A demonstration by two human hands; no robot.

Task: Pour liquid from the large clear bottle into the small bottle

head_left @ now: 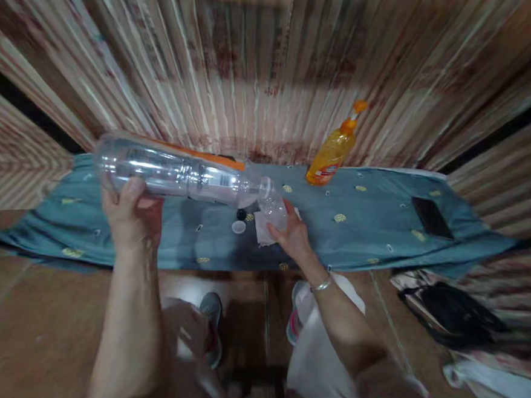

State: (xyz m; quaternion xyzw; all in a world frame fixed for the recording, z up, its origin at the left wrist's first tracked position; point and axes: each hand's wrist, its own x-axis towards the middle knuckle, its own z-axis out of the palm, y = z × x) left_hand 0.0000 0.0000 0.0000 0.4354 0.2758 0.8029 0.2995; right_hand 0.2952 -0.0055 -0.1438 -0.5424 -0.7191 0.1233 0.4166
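A large clear plastic bottle (172,167) lies almost level above the table, its neck pointing right. My left hand (132,211) is closed around its underside near the base. My right hand (293,228) grips a small clear bottle (274,210), tilted with its top against the large bottle's mouth. Whether liquid passes between them I cannot make out. Under the small bottle lies a white tissue (263,230). Just left of the tissue are a black cap (241,214) and a whitish round cap (238,227).
A green patterned cloth (217,244) covers the narrow table. An orange pump bottle (332,149) stands at the back, right of centre. A dark phone (432,218) lies toward the right end. Striped curtains (256,71) hang behind. A black bag (453,312) rests at lower right.
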